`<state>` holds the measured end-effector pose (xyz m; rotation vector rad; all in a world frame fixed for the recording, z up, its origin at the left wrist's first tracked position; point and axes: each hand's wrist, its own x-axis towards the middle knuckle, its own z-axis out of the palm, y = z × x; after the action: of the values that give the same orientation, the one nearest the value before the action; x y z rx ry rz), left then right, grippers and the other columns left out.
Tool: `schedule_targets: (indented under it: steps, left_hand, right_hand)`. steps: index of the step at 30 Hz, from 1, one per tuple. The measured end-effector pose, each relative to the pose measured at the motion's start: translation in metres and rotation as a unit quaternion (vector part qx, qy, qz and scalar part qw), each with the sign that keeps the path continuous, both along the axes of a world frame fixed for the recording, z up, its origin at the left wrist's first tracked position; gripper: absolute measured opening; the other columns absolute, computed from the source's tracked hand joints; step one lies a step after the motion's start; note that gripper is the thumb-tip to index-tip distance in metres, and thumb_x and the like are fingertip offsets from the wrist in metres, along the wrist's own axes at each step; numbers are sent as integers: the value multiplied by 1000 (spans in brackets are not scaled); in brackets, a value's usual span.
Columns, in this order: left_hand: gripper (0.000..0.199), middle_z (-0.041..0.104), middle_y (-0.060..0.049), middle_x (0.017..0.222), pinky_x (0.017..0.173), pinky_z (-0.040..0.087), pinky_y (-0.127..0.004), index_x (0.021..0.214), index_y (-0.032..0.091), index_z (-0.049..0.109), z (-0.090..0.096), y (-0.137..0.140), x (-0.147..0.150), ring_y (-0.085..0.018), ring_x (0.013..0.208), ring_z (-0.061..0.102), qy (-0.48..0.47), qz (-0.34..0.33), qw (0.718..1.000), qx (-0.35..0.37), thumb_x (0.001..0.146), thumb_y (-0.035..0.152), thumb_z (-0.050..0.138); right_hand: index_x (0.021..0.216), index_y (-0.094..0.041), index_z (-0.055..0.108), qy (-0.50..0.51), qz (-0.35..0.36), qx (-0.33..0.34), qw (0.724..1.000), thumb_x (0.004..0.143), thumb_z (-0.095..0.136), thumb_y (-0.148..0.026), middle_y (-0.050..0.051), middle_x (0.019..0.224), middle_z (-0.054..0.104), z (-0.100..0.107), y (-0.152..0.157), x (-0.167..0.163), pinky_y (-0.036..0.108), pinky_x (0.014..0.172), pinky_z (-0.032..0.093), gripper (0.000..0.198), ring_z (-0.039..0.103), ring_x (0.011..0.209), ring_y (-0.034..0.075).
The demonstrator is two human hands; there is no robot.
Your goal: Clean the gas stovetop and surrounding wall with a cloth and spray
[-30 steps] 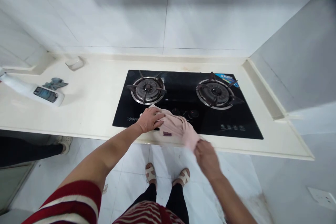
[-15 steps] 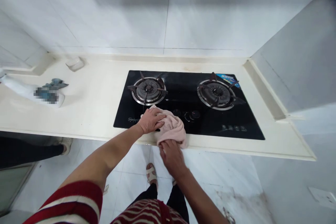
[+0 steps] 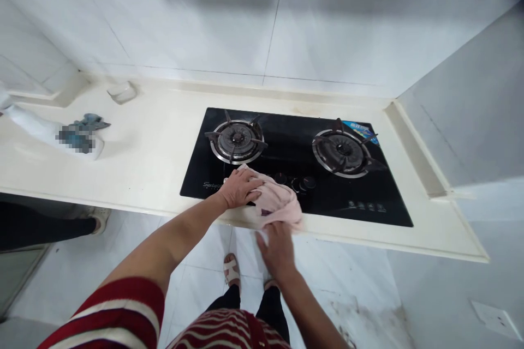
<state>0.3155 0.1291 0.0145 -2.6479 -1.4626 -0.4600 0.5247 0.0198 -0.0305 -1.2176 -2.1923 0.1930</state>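
Note:
A crumpled pale pink cloth (image 3: 282, 199) lies across the front edge of the black glass gas hob (image 3: 286, 158) and hangs slightly over the counter's edge. My left hand (image 3: 241, 188) grips the cloth's left side, its fingers bent over the fabric near the left burner (image 3: 236, 140). At the cloth's lower end, my right hand (image 3: 278, 251) has its fingertips tucked into the folds, closed on it, with the thumb standing apart. Black control knobs (image 3: 307, 182) show just beyond the cloth. The right burner (image 3: 343, 151) has dark pan supports around it.
On the cream counter (image 3: 147, 158) at left stands a small whitish holder (image 3: 121, 92). A white-sleeved arm, its end blurred out, lies near a grey-blue rag (image 3: 94, 121). Another person's shoe (image 3: 100, 220) shows on the floor. A wall (image 3: 483, 92) closes the right side.
The pink cloth's lower part has shifted a little right and loosened, with my right hand moving along. My left hand stays on the cloth. The view has tilted slightly.

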Motion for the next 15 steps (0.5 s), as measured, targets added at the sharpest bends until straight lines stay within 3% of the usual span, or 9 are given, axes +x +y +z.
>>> schedule_targets:
  steps: [3,6,8,10,12,15]
  left_hand:
    - [46,58,-11,124,88,37,-44,128,27,62,2,1,-1,-29,112,49,-3,-1,1000,-1,96,54,42]
    - [45,59,-11,122,88,38,-44,129,25,61,1,2,-2,-29,111,50,-10,-2,1000,-2,98,50,40]
    - [44,59,-11,121,89,39,-44,128,23,61,0,2,-2,-28,111,51,-24,2,1000,-1,100,48,38]
    - [43,59,-12,122,90,40,-44,124,21,62,-3,2,-2,-28,112,50,-43,3,999,6,100,46,36]
    - [43,58,-13,123,92,40,-44,120,19,63,-5,2,-3,-28,114,49,-66,0,998,17,100,46,35]
    - [50,55,-16,125,93,40,-47,125,16,59,-6,3,-3,-30,116,47,-91,-8,995,28,97,53,39]
  right_hand:
    - [89,-17,60,89,74,-61,991,100,37,-28,9,90,59,8,-2,-42,39,84,42,27,51,89,24]
    - [90,-19,57,256,54,-168,950,99,40,-39,5,84,60,21,6,-29,31,73,44,28,53,78,19]
    - [95,-19,57,343,-29,-230,910,96,44,-49,2,82,59,28,15,11,28,69,44,32,53,73,17]
    - [99,-19,57,371,-130,-251,885,94,48,-54,1,80,59,32,23,67,28,70,44,37,53,73,17]
    - [104,-18,58,351,-255,-217,875,90,52,-57,1,82,61,32,31,125,29,71,44,42,55,75,17]
    - [111,-15,59,238,-359,-123,894,85,53,-51,8,95,64,24,36,185,35,76,46,44,58,82,22]
